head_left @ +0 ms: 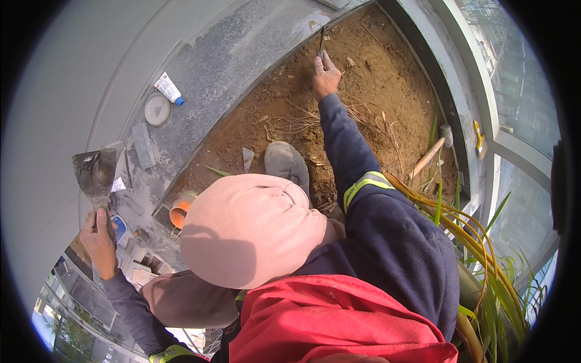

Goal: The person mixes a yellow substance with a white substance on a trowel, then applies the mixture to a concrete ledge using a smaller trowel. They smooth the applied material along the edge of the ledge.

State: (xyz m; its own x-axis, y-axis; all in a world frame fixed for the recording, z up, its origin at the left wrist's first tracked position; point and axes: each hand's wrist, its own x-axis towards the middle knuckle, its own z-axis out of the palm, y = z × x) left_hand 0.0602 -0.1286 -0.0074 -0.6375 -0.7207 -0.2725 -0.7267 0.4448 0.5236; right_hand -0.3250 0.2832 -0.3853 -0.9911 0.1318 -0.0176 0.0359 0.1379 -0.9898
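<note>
My left hand [101, 248] grips the handle of a wide putty knife [95, 175], raised at the left with dark grey material on its blade. Stretched far forward, my right hand [325, 80] is closed round a slim tool with a thin dark blade [321, 40]. That blade points away from me, close to the edge of the grey stone ledge [266, 36]; whether it touches the stone I cannot tell, nor its exact kind. Beneath my right arm lies brown soil [375, 72] with dry stalks. My shoe [285, 163] stands on this soil.
On the ledge lie a white tube with a blue cap [169, 89], a round pale lid [158, 109] and a grey stone strip [143, 146]. An orange container [179, 213] stands nearby. At right are a wooden-handled hammer [428, 157], a yellow-handled brush [479, 140] and long-leaved plants [502, 290].
</note>
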